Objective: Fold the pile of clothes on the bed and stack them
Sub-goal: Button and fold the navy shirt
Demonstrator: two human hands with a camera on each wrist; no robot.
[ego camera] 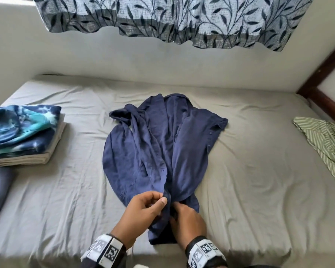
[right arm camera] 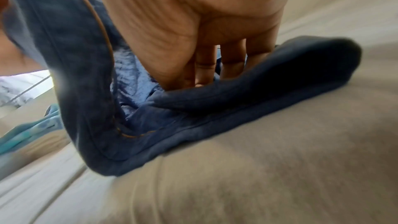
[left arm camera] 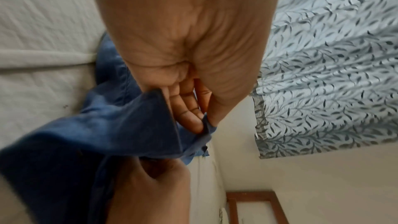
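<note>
A rumpled navy button-front shirt (ego camera: 161, 149) lies at frame centre on the grey-sheeted bed (ego camera: 249, 180), long axis running from hem to collar at upper centre. Left hand (ego camera: 143, 207) and right hand (ego camera: 188, 215) pinch the near hem, side by side. No containers; a folded stack (ego camera: 25, 134) sits at left.

Left hand (ego camera: 143, 208): near the bed's front edge, thumb and fingers (left arm camera: 189, 117) pinching a shirt (ego camera: 159, 144) hem, raised.
Right hand (ego camera: 188, 219): just beside the left, fingers (right arm camera: 206, 67) curled down into shirt cloth.
Wrists: both banded with marker cuffs, close together.
</note>
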